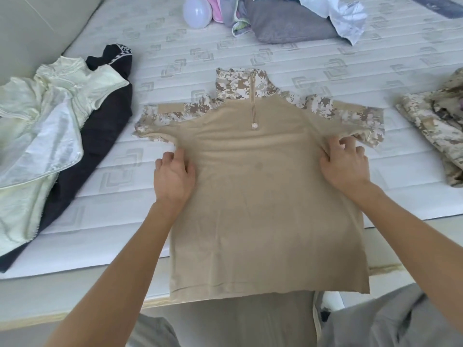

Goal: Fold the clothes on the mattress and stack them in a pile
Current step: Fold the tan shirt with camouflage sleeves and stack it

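shirt (263,196) flat, front up on mattress (175,58), hem over the near edge | left hand (174,177) pinching shirt fabric under left sleeve | right hand (344,166) pinching shirt fabric under right sleeve | other clothes: left (50,121), right (438,126), far (275,18)

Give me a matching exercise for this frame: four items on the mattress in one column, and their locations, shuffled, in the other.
Items:
1. tan shirt with camo sleeves
2. pale yellow garment
3. white bulb
4. grey garment

Places:
A. far edge of the mattress, left of the far heap
B. spread flat in the middle, a hand at each armpit
C. in the far heap, beside crumpled white fabric
D. at the left, lying over a dark garment

Pairs: 1-B, 2-D, 3-A, 4-C
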